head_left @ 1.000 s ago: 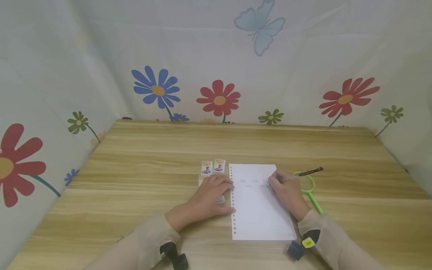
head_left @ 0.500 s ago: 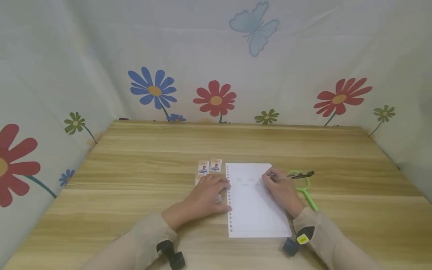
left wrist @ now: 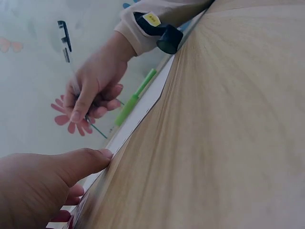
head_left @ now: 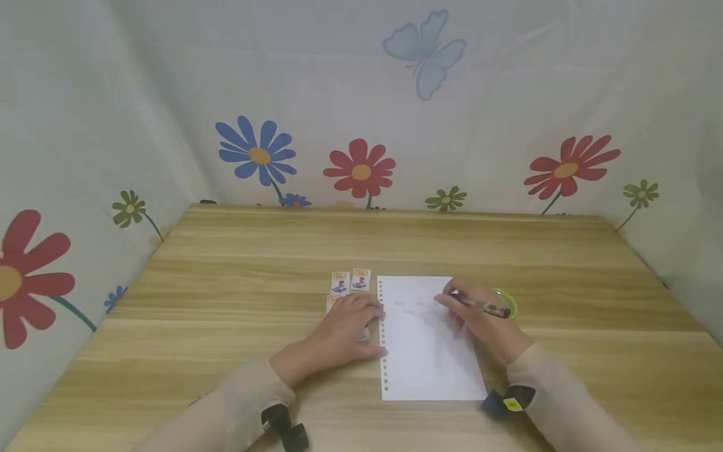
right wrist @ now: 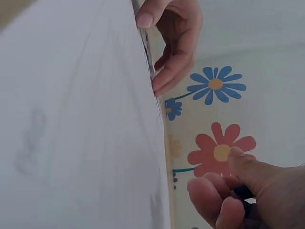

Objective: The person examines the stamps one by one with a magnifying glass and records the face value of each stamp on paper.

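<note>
A white lined sheet of paper (head_left: 429, 364) with punched holes down its left side lies on the table, faint handwriting (head_left: 415, 306) near its top. My left hand (head_left: 344, 329) rests at the holed edge, thumb and fingertips touching it, fingers loosely bent. Partly under that hand are small picture cards (head_left: 340, 283). Over the sheet's upper right, my right hand (head_left: 480, 314) holds a pen (head_left: 492, 308) between thumb and fingers. From the left wrist view, the pen (left wrist: 65, 45) points up and back, and the hand appears raised above the paper.
Behind my right hand shows part of a green ring (head_left: 511, 301); its straight green handle (left wrist: 136, 98) appears in the left wrist view. The wooden table (head_left: 254, 245) meets a flower-printed curtain (head_left: 480, 113) at the back. Each wrist wears a black camera strap (head_left: 285, 427).
My right hand has turned and its wrist has shifted right, swinging the pen's rear end down toward me. It now covers the green handle and uncovers more handwriting. The left hand stays put.
</note>
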The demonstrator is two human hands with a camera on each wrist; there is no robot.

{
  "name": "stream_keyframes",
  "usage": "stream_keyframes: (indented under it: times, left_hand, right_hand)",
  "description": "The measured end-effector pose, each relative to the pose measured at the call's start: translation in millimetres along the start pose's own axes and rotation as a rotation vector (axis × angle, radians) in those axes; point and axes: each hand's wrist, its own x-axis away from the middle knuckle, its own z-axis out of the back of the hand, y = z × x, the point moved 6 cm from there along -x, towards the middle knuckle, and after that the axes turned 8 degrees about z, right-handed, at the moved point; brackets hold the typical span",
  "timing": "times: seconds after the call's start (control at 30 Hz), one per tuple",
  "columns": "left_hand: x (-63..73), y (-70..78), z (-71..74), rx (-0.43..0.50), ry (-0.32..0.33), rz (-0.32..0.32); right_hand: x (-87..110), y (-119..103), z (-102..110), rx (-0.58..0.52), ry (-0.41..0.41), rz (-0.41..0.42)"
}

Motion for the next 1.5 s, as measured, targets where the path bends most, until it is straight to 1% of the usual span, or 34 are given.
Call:
stream_keyframes:
  times: [0.17, 0.4, 0.53, 0.67, 0.83, 1.03, 1.13, 1.23, 1.33, 1.5]
  left_hand:
    - [-0.5, -0.2, -0.8, -0.004, 0.006, -0.008]
    - [-2.4, 0.9, -1.9, -0.013, -0.006, -0.008]
    - [-2.3, 1.4, -1.8, -0.008, -0.007, -0.004]
    - [-2.0, 2.1, -1.5, -0.007, -0.006, -0.002]
    - [-1.0, 3.0, -0.5, -0.002, -0.011, 0.006]
    - [-0.8, 2.6, -0.3, -0.005, -0.008, 0.009]
    - [-0.3, 2.5, 0.1, -0.005, -0.011, 0.012]
    - [0.2, 2.3, 0.3, -0.006, -0.017, 0.018]
    - [0.8, 2.2, 0.7, -0.007, -0.017, 0.020]
    - [1.5, 1.7, 1.5, -0.007, -0.013, 0.024]
  right_hand:
    - [-0.1, -11.1, 17.5, 0.077, 0.004, 0.029]
    - [-1.5, -18.8, 37.4, 0.198, 0.059, 0.119]
    - [0.4, -25.8, 41.3, 0.211, 0.046, 0.153]
    - [2.1, -33.2, 46.9, 0.194, 0.025, 0.152]
    - [2.7, -42.2, 55.9, 0.162, -0.001, 0.178]
    - [5.3, -46.7, 64.4, 0.113, -0.034, 0.224]
    - [5.8, -47.8, 67.1, 0.118, -0.046, 0.235]
    - [6.6, -48.4, 70.3, 0.147, -0.047, 0.236]
    - [7.6, -46.8, 73.5, 0.181, -0.039, 0.218]
    - [8.0, -45.3, 80.3, 0.201, 0.013, 0.201]
